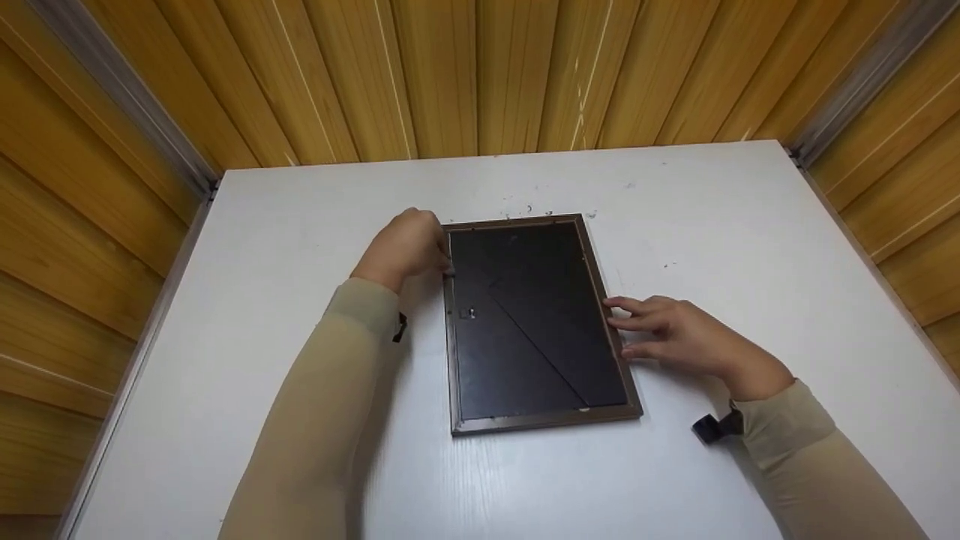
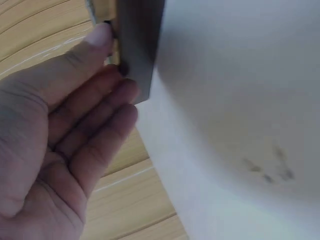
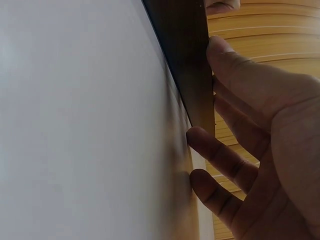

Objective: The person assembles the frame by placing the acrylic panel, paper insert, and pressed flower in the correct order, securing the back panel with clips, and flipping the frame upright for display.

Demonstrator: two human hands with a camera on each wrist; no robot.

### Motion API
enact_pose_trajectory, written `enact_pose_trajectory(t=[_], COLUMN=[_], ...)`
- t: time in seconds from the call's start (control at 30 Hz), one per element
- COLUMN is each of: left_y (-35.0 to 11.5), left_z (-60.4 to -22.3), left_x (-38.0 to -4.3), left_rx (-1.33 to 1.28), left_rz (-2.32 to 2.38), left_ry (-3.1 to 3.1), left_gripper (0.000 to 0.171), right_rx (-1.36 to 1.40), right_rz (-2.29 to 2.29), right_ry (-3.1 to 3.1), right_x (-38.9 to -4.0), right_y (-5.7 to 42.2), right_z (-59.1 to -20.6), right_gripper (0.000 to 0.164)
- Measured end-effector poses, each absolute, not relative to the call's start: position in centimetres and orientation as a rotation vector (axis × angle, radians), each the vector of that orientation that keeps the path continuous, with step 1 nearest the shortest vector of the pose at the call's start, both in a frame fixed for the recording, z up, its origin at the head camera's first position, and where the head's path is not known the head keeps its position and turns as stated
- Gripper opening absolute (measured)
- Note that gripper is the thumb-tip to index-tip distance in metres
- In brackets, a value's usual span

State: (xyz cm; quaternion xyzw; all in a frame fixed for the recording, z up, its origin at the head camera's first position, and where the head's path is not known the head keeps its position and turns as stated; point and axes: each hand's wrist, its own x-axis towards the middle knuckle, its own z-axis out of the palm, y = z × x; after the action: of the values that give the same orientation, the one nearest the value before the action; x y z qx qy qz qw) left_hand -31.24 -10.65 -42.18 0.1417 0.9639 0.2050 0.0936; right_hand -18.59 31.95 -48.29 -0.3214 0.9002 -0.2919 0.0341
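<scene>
Wearing plain khaki long sleeves [image 1: 307, 420], banded cuffs [image 1: 364, 304]; small black wrist units [image 1: 707, 429] both sides, right one boxy.

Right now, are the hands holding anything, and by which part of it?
The picture frame: the left hand appears to pinch its left edge, toward the far corner, while the right hand touches its right edge with extended fingers.

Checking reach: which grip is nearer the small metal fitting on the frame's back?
Left. In the head view, the left grip is just up and left of the metal fitting, at the left edge of the picture frame; the right grip touches the opposite edge.
</scene>
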Motion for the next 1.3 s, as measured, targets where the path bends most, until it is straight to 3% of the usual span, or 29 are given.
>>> enact_pose_trajectory(t=[0.47, 0.6, 0.87, 1.17, 1.3], left_y=[-5.9, -4.0, -0.9, -6.2, -9.4], left_z=[-39.3, -39.2, -39.1, -39.0, -40.2], left_x=[-30.9, -31.3, -32.3, -30.0, -26.8], left_rx=[0.413, 0.364, 0.223, 0.382, 0.433], left_rz=[0.088, -0.045, -0.221, 0.134, 0.459], left_ry=[2.871, 2.858, 2.737, 2.787, 2.694], left_gripper=[0.052, 0.03, 0.038, 0.028, 0.049], right_rx=[-1.01, -1.028, -0.998, -0.987, -0.933], right_rz=[-0.908, -0.916, -0.85, -0.755, -0.703], right_ry=[2.768, 2.769, 2.779, 2.761, 2.743], right_x=[-18.0, -17.9, -18.0, -18.0, -17.8], right_y=[32.1, 32.2, 32.1, 31.6, 31.9], right_z=[-48.3, -48.2, -47.9, -47.7, -47.2], right_gripper=[0.049, 0.049, 0.051, 0.053, 0.057])
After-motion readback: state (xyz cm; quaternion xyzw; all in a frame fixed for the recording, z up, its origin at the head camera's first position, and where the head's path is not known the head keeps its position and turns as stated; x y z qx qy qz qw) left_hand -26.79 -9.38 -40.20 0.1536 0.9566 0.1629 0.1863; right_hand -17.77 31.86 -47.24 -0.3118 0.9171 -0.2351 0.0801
